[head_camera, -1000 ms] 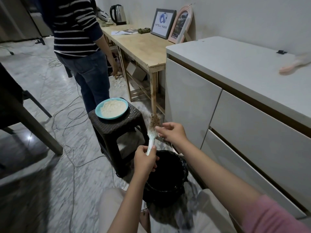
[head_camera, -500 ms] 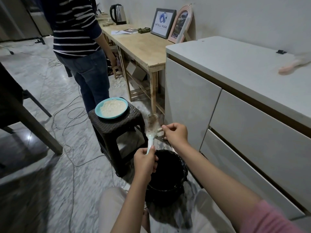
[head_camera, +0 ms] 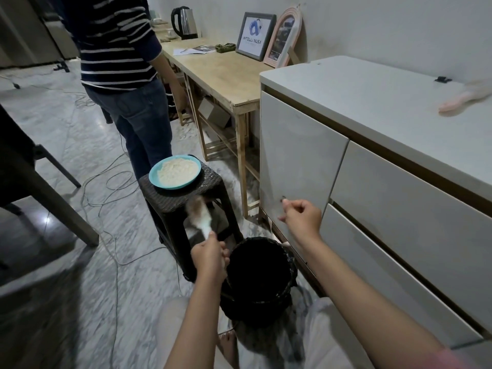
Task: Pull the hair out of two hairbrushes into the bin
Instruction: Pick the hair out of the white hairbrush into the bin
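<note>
My left hand grips the white handle of a round hairbrush, which tilts up and to the left and is blurred by motion. My right hand is raised to the right of the brush, apart from it, its fingertips pinching a small dark tuft of hair. The black bin stands on the floor between my arms, just below both hands. A second, pink hairbrush lies blurred on the white cabinet top at the far right.
A dark woven stool carrying a blue plate of rice stands just behind the brush. A person in a striped top stands beyond it. The white drawer cabinet is on the right, a wooden table behind. Cables run across the floor.
My right hand has pulled away to the right from the brush with hair pinched in it. The left hand swung the brush down and to the left.
</note>
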